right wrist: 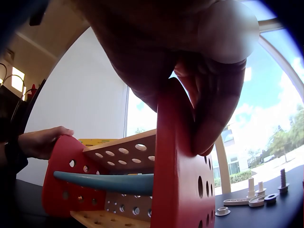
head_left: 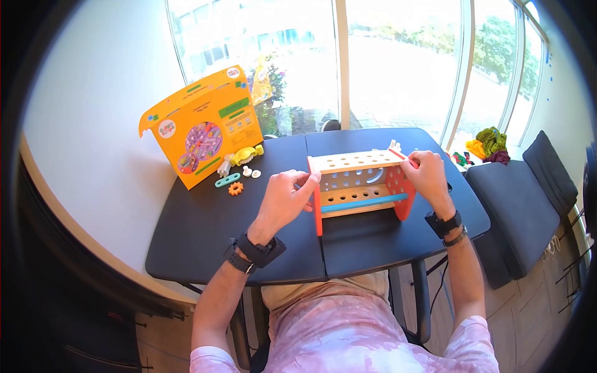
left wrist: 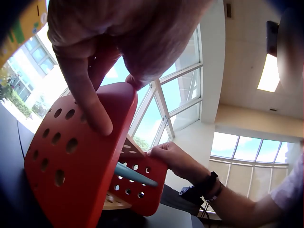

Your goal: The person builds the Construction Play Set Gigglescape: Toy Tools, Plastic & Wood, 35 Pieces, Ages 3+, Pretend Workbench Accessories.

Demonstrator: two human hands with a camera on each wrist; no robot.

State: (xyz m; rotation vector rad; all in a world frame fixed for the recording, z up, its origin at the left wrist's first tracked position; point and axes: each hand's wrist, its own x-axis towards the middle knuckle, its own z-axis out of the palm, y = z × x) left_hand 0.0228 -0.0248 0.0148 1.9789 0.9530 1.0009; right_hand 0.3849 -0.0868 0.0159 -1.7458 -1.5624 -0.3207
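Observation:
A toy workbench stands on the table between my hands, with a holed wooden top, a blue crossbar and a holed wooden lower shelf. Its left red side panel is held at the upper edge by my left hand, a finger lying flat along the outer face. My right hand grips the top corner of the right red side panel, thumb and fingers on either side of it. A grey holed panel shows at the back.
On the black table, an orange box stands at the back left. Before it lie a yellow piece, a teal holed strip and an orange gear. Pale bolts lie beyond the right panel. A dark chair stands right.

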